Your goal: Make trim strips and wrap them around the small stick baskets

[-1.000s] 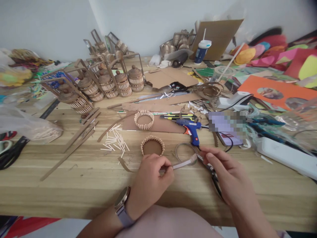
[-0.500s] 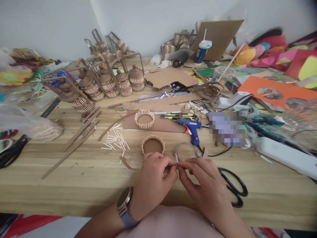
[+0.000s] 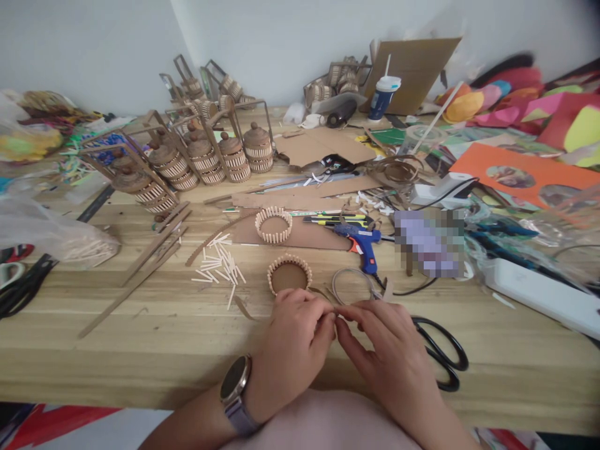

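A narrow, flat brown strip [image 3: 244,309], pinched and largely hidden by the left grip [image 3: 293,344] and right grip [image 3: 387,344], shows a loose, curved tail at left and a short bent stretch just beyond them.

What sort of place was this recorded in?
Probably a craft workshop or similar making space: the wooden worktable holds a blue glue gun, loose pale sticks and a row of similar lidded containers with tall handles.

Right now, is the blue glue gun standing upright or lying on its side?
Lying on its side: the glue gun shows its flank upward.
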Motion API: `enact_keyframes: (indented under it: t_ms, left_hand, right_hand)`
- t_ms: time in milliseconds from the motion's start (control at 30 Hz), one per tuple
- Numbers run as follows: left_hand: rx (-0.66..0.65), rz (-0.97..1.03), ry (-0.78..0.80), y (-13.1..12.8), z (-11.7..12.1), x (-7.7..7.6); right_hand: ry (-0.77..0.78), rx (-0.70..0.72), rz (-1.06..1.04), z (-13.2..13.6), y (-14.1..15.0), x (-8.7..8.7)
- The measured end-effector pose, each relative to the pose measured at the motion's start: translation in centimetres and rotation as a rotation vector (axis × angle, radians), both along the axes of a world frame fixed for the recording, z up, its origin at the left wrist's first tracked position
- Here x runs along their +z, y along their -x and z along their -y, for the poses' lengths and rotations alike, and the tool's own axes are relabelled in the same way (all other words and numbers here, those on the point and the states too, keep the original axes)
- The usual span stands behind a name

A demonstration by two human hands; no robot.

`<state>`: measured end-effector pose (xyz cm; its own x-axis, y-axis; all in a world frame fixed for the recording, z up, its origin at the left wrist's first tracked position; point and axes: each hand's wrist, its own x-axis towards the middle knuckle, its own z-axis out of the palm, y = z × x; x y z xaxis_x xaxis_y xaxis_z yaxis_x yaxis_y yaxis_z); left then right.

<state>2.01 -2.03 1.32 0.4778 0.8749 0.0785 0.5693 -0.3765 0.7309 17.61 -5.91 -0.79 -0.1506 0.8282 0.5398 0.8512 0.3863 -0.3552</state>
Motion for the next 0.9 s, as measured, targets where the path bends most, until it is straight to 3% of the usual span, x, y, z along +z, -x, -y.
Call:
enact_keyframes:
  t_ms: [633,733,900]
  left_hand:
    - [-0.027,-0.043,0.003,-0.1,0.1,0.3]
    - [-0.006,-0.064,-0.002,0.0,0.1,0.1]
    - [0.029,-0.052,-0.013,0.2,0.1,-0.2]
  right_hand:
    - [0.170,-0.026,-0.202,-0.4,-0.8,0.7]
    - [0.216,-0.122,-0.244,-0.6,-1.5,0.7]
    - [0.217,-0.399,-0.297,-0.5,-4.0,0.8]
